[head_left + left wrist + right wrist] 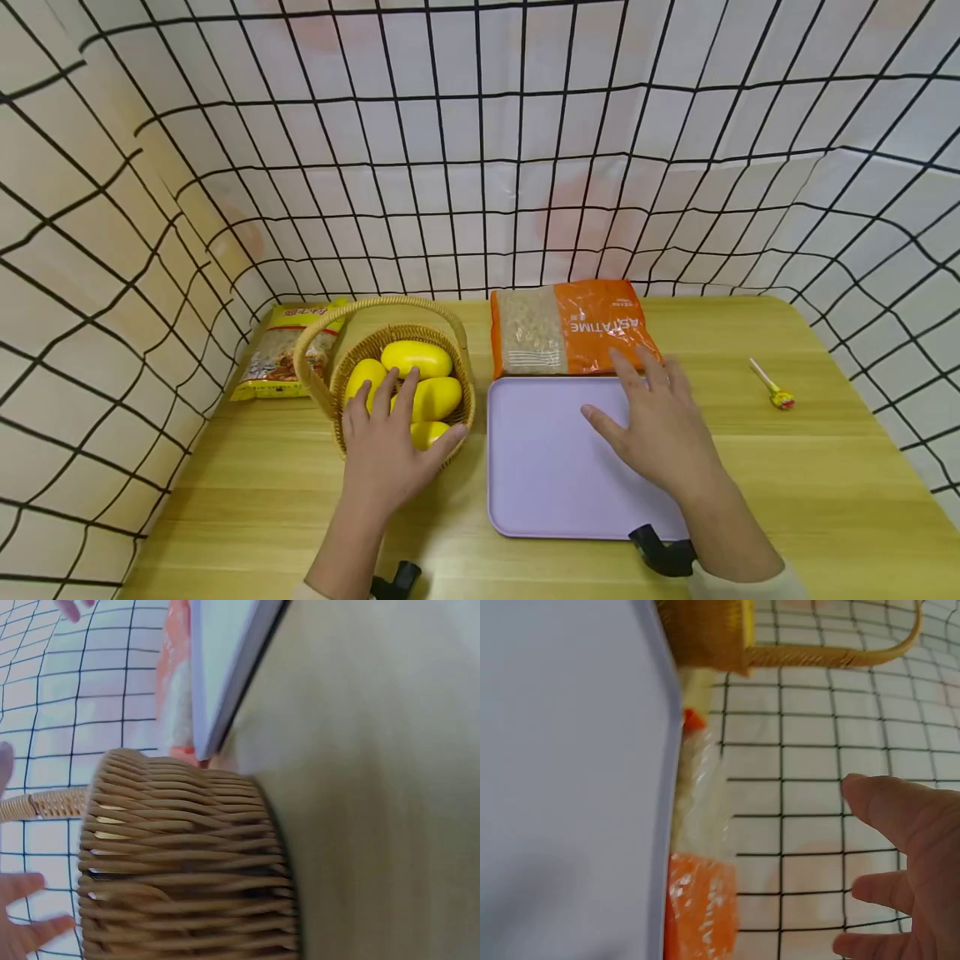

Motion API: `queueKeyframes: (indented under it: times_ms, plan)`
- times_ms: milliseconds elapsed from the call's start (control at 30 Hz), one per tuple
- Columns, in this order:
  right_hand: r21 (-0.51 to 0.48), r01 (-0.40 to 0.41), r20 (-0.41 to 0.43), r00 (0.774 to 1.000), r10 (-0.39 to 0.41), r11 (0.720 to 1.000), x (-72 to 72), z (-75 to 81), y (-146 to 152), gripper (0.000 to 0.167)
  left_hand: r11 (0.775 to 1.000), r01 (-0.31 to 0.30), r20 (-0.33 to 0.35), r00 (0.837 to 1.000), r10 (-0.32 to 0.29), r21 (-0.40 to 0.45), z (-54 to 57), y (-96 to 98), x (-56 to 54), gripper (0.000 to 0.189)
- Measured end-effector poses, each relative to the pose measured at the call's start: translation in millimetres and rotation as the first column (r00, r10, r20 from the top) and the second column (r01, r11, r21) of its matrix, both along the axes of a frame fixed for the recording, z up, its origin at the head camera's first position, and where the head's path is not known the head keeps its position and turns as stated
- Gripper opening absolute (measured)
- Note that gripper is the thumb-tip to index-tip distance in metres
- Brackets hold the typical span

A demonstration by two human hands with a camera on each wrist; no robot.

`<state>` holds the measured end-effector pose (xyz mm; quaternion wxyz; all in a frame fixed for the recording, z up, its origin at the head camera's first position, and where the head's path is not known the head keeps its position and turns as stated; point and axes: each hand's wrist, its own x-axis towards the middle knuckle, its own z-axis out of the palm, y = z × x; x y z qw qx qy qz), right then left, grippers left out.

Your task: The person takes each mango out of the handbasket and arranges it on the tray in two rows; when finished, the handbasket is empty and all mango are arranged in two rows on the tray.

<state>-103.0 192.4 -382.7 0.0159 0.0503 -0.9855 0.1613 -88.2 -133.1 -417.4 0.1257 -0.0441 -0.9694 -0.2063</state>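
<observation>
My left hand hovers over the near side of a wicker basket, its fingers spread and holding nothing. Several smooth yellow oval fruits, shaped like mangoes, lie in the basket; the hand hides part of them. In the left wrist view the woven basket wall fills the lower middle, with fingertips at the left edge. Above a pale purple tray is my right hand, fingers apart, with nothing in its grasp. The right wrist view shows this hand's thumb and fingers extended beside the tray.
Behind the tray lies an orange and clear bag of pale grains. A yellow food packet lies left of the basket, under its arched handle. Far right is a lollipop. Black wire grid panels enclose the wooden table.
</observation>
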Motion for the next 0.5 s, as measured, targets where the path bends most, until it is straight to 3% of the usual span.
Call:
queueKeyframes:
  times_ms: [67, 133, 300, 400, 500]
  plan:
    - [-0.012, -0.021, -0.01, 1.0, 0.021, 1.0, 3.7, 3.7, -4.4, 0.085, 0.998, 0.029, -0.097, 0.995, -0.025, 0.048, -5.6, -1.4, 4.8, 0.087]
    - [-0.027, -0.042, -0.012, 0.999, 0.042, 0.999, 7.5, 6.1, -10.2, 0.08, 0.994, 0.064, -0.199, 0.979, -0.046, 0.087, -11.8, -3.9, 8.2, 0.078]
    - [-0.066, -0.108, -0.057, 0.993, 0.105, 0.992, 17.5, 5.3, -29.6, 0.072, 0.972, 0.136, -0.419, 0.907, -0.044, 0.192, -25.2, -12.6, 10.3, 0.059]
    - [-0.08, -0.161, -0.113, 0.982, 0.151, 0.984, 23.7, 0.3, -42.4, 0.069, 0.946, 0.142, -0.51, 0.86, 0.028, 0.291, -29.8, -16.7, 10.0, 0.048]
    - [-0.095, -0.22, -0.148, 0.968, 0.205, 0.971, 29.4, -7.0, -55.9, 0.065, 0.893, 0.073, -0.515, 0.836, 0.188, 0.444, -34.0, -19.2, 11.7, 0.038]
